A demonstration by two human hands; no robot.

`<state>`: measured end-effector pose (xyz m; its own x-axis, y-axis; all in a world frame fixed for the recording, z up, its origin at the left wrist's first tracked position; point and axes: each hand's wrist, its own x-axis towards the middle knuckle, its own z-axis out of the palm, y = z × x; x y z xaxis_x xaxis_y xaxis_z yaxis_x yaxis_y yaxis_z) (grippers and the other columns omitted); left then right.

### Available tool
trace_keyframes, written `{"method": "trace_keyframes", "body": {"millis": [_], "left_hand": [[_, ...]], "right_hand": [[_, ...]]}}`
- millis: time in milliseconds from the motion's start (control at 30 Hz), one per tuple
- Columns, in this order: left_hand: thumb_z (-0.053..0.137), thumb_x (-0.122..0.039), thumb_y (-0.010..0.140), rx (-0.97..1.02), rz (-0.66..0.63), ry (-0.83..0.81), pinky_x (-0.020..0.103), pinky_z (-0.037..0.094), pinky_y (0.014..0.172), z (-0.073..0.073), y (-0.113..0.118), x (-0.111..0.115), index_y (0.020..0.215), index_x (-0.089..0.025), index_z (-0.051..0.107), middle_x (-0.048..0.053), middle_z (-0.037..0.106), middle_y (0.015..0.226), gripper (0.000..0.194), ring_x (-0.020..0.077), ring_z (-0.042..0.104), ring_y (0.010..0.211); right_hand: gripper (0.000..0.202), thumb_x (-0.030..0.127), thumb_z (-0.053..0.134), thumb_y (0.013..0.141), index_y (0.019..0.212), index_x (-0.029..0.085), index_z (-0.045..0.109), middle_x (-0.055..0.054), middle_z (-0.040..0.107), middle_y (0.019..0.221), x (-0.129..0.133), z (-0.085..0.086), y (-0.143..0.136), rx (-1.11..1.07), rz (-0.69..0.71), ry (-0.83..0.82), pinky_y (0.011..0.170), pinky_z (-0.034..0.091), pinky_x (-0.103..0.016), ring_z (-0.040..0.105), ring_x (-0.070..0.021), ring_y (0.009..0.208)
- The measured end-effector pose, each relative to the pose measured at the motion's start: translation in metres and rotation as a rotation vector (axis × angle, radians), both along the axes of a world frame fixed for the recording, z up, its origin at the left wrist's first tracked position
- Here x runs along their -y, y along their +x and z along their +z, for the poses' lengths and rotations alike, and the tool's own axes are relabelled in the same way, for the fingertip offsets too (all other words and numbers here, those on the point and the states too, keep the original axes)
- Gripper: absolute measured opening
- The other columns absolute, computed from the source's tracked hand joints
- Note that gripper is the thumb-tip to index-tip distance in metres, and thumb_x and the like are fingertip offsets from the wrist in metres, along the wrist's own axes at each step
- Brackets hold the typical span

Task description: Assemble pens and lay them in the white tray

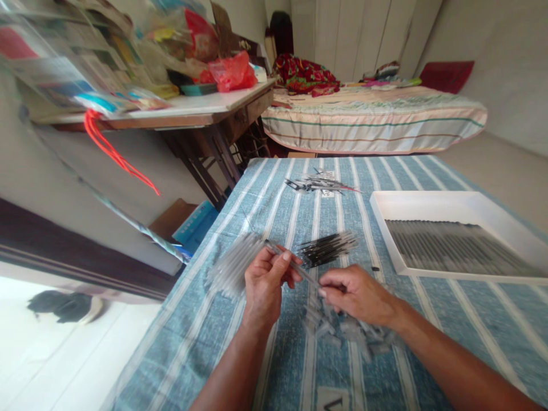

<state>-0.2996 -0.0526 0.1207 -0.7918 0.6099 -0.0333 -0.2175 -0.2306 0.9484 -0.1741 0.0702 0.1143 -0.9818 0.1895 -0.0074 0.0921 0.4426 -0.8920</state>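
A thin grey pen-like stick (306, 274) slants between my two hands above the striped cloth. My left hand (269, 277) is closed round its upper left part, thumb on top. The fingers of my right hand (355, 294) pinch its lower right end. Beside my left hand lies a pile of translucent grey tubes (235, 265). Just beyond my hands is a bundle of dark thin rods (329, 248). Small grey pieces (363, 337), blurred, are scattered under and in front of my right hand.
A white tray (396, 251) with rows of grey sticks stands at the right. Loose thin parts (321, 183) lie near the far edge of the blue striped tablecloth (278, 377). A cluttered desk (188, 117) is at the left, a bed (372, 120) behind.
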Motion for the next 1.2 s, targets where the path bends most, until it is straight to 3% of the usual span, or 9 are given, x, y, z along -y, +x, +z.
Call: {"method": "trace_keyframes", "body": {"millis": [200, 467, 733, 933, 1000, 1100, 1200], "left_hand": [[0.070, -0.027, 0.070, 0.037, 0.007, -0.006, 0.017, 0.040, 0.038, 0.000, 0.000, 0.000, 0.078, -0.015, 0.052, 0.002, 0.070, 0.068, 0.022, 0.0086, 0.057, 0.043], [0.071, -0.029, 0.068, 0.058, -0.024, -0.065, 0.019, 0.044, 0.041, 0.000, 0.001, 0.000, 0.078, -0.015, 0.052, 0.004, 0.071, 0.067, 0.025, 0.0119, 0.061, 0.045], [0.069, -0.027, 0.071, 0.045, -0.031, -0.066, 0.021, 0.047, 0.044, -0.002, 0.005, -0.001, 0.078, -0.015, 0.051, 0.003, 0.070, 0.065, 0.022, 0.0118, 0.061, 0.045], [0.071, -0.026, 0.068, 0.031, -0.008, -0.087, 0.021, 0.047, 0.044, 0.004, 0.006, -0.001, 0.079, -0.016, 0.054, 0.002, 0.070, 0.066, 0.022, 0.0120, 0.060, 0.046], [0.073, -0.028, 0.063, 0.035, 0.009, -0.125, 0.022, 0.048, 0.044, 0.002, 0.001, 0.000, 0.079, -0.016, 0.057, 0.001, 0.071, 0.065, 0.026, 0.0126, 0.060, 0.047], [0.077, -0.032, 0.058, 0.014, 0.022, -0.206, 0.021, 0.049, 0.047, -0.005, -0.010, -0.002, 0.074, -0.015, 0.061, 0.001, 0.070, 0.063, 0.028, 0.0139, 0.061, 0.051], [0.077, -0.037, 0.057, 0.008, -0.017, -0.253, 0.024, 0.052, 0.049, -0.011, -0.015, -0.006, 0.074, -0.018, 0.063, 0.000, 0.070, 0.061, 0.029, 0.0167, 0.063, 0.052]], "right_hand": [[0.011, 0.021, 0.057, 0.074, 0.066, 0.017, 0.052, 0.007, 0.039, 0.055, -0.001, -0.006, -0.001, -0.044, -0.056, 0.000, 0.049, 0.029, -0.019, 0.035, -0.0076, 0.052], [0.023, 0.022, 0.053, 0.079, 0.057, 0.017, 0.047, 0.006, 0.039, 0.051, 0.001, -0.005, -0.001, -0.103, -0.098, 0.211, 0.051, 0.027, -0.020, 0.036, -0.0076, 0.051], [0.027, 0.020, 0.052, 0.078, 0.054, 0.018, 0.040, 0.006, 0.035, 0.050, 0.005, -0.006, -0.002, -0.087, -0.112, 0.260, 0.050, 0.024, -0.021, 0.035, -0.0078, 0.049], [0.020, 0.019, 0.055, 0.076, 0.057, 0.017, 0.050, 0.006, 0.042, 0.049, 0.003, -0.001, -0.005, -0.065, -0.125, 0.256, 0.049, 0.027, -0.019, 0.040, -0.0075, 0.049], [0.021, 0.024, 0.054, 0.079, 0.060, 0.016, 0.055, 0.004, 0.051, 0.051, 0.000, 0.003, -0.008, -0.018, -0.089, 0.333, 0.048, 0.028, -0.019, 0.046, -0.0081, 0.051], [0.028, 0.034, 0.047, 0.085, 0.068, 0.017, 0.062, -0.001, 0.065, 0.064, -0.007, 0.009, -0.012, -0.019, -0.040, 0.606, 0.052, 0.031, -0.022, 0.058, -0.0129, 0.061], [0.031, 0.036, 0.040, 0.088, 0.078, 0.019, 0.064, -0.003, 0.070, 0.079, -0.009, 0.015, -0.014, -0.048, -0.055, 0.782, 0.054, 0.033, -0.024, 0.062, -0.0165, 0.071]]}}
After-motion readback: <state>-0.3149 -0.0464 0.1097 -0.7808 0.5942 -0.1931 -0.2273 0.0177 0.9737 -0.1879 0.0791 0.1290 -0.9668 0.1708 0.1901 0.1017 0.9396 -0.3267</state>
